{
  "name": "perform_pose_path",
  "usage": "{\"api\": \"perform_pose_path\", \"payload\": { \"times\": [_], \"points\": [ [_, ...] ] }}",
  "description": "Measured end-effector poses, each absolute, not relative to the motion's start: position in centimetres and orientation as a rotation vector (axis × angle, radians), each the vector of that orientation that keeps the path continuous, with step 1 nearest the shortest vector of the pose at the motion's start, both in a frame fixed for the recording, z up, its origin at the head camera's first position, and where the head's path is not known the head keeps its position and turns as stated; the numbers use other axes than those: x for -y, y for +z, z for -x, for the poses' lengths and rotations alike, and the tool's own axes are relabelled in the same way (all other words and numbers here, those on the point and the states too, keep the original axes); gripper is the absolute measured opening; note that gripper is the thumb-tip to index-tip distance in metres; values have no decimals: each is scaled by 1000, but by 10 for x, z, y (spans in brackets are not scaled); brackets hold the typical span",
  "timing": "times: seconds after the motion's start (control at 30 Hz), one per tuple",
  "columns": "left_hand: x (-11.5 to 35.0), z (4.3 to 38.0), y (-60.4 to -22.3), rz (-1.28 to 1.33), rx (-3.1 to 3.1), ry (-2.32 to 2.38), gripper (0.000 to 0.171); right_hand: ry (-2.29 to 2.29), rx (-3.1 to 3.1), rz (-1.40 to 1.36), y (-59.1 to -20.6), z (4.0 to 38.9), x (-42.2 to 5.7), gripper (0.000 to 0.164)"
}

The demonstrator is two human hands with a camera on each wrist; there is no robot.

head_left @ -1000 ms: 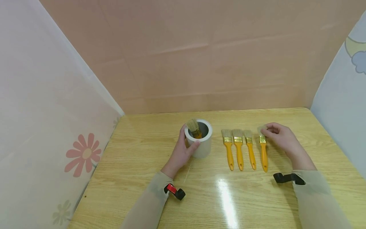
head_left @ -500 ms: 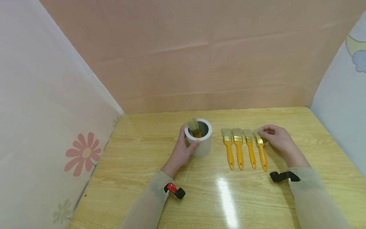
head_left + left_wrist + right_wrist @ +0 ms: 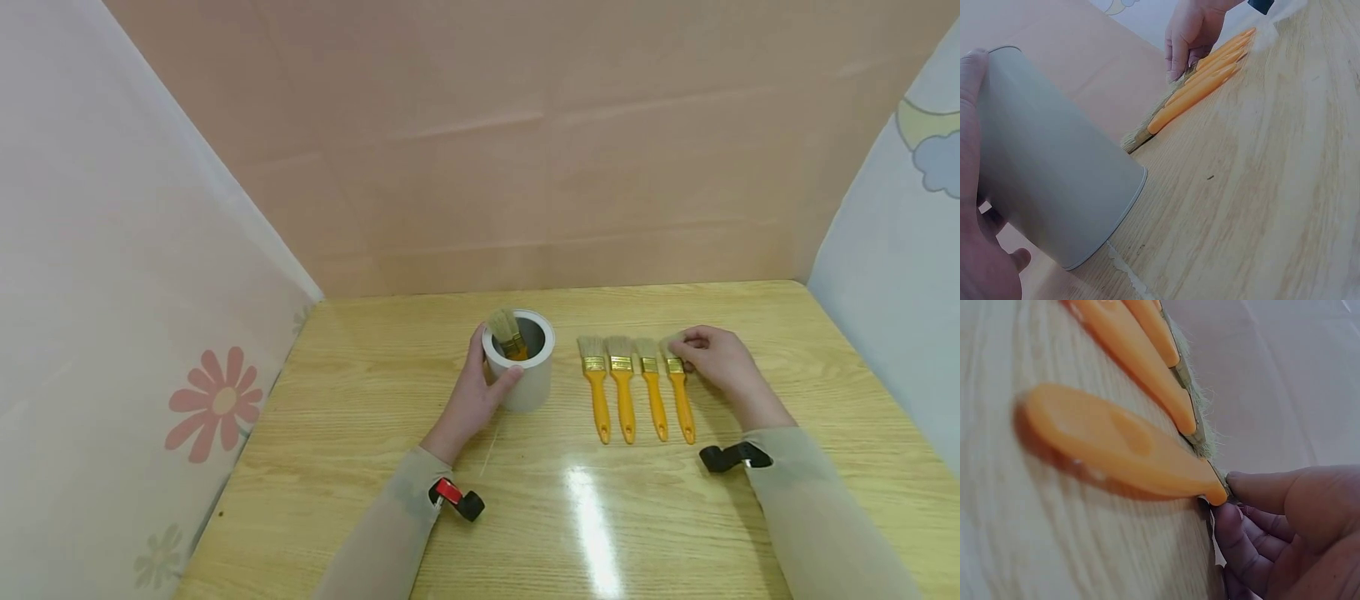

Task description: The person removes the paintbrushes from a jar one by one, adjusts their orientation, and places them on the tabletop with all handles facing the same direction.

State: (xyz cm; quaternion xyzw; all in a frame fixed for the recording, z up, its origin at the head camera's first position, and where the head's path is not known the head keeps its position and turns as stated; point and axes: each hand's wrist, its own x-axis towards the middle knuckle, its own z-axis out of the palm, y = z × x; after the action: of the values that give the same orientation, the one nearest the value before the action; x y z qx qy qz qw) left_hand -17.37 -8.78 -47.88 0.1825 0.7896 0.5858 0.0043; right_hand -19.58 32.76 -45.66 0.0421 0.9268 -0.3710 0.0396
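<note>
My left hand (image 3: 474, 398) grips a pale grey can (image 3: 531, 390) with a white rim, thumb on the near side. Inside the can leans a paintbrush (image 3: 507, 335), bristles up above the rim. To the right of it, several paintbrushes with orange handles lie side by side, bristles pointing away. The rightmost paintbrush (image 3: 682, 410) has its metal band and bristles pinched between the thumb and fingers of my right hand (image 3: 722, 360). In the right wrist view, that brush's handle (image 3: 1116, 447) lies close over the wood, and the fingertips partly hide its bristle end.
The wooden table (image 3: 360, 375) meets a brownish-pink backdrop (image 3: 450, 167) at its far edge. Patterned white walls (image 3: 112, 250) stand on both sides. A black wrist mount (image 3: 735, 457) sits on the right sleeve.
My right hand has moved left, bringing the rightmost paintbrush nearer to the other brushes in the row. My left hand and the can have stayed in place.
</note>
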Motion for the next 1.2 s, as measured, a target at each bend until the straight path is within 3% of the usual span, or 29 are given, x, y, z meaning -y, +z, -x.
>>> {"api": "perform_pose_path", "payload": {
  "times": [0.7, 1.2],
  "points": [
    [86, 172, -480, -550, -2475, 1840, 102, -1018, -2880, -178, -459, 195, -325, 46],
    [84, 172, -479, -579, -2464, 1854, 100, -1182, -2876, -192, -456, 196, -329, 60]
  ]
}}
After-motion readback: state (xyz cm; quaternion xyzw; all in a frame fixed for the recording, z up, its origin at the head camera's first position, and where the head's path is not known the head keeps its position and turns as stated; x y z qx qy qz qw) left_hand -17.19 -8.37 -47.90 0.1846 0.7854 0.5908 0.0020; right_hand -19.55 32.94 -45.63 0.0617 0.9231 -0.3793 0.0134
